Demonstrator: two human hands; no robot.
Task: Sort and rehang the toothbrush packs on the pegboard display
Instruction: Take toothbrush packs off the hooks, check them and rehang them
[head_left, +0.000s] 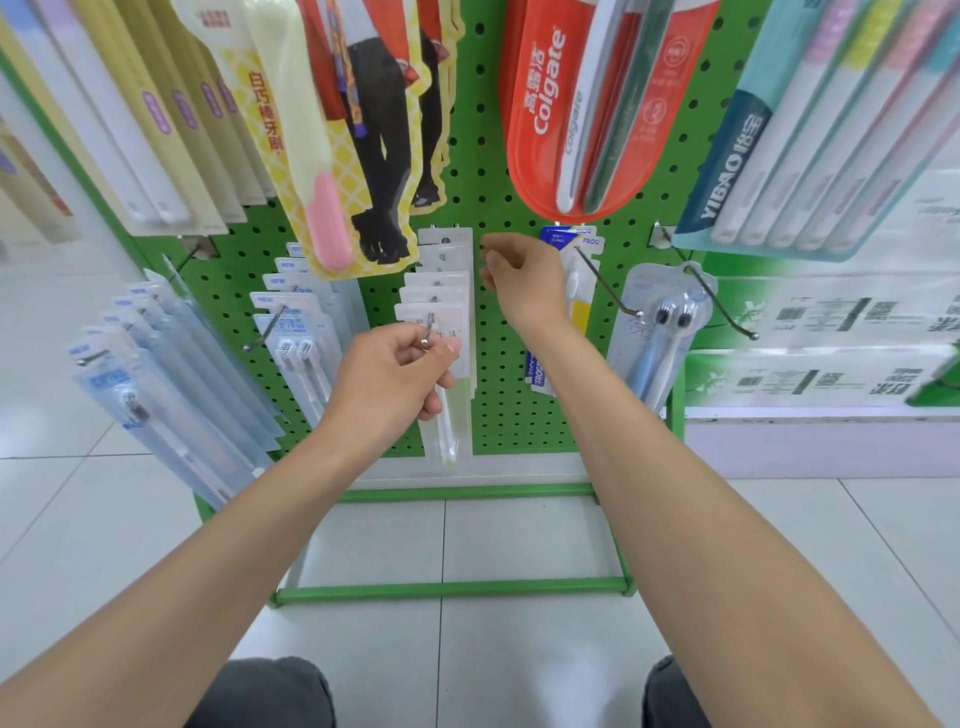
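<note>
Hands at the white toothbrush packs, lower centre of the green pegboard (501, 395).
Left hand (395, 379) fingers pinch the front pack (447, 426) at the peg hook (427, 332) tip; right hand (524, 280) fingers curl beside the rear packs (447, 249), grip unclear.

The front white pack (413, 316) of a row hung on a hook (429, 327) is pinched by the left hand (395, 379) just at the hook's ball tip. The right hand (522, 278) is held with curled fingers against the green pegboard (501, 374), beside the row's rear packs (whether anything is gripped cannot be told). A red Colgate pack (540, 114) is hung above.
</note>
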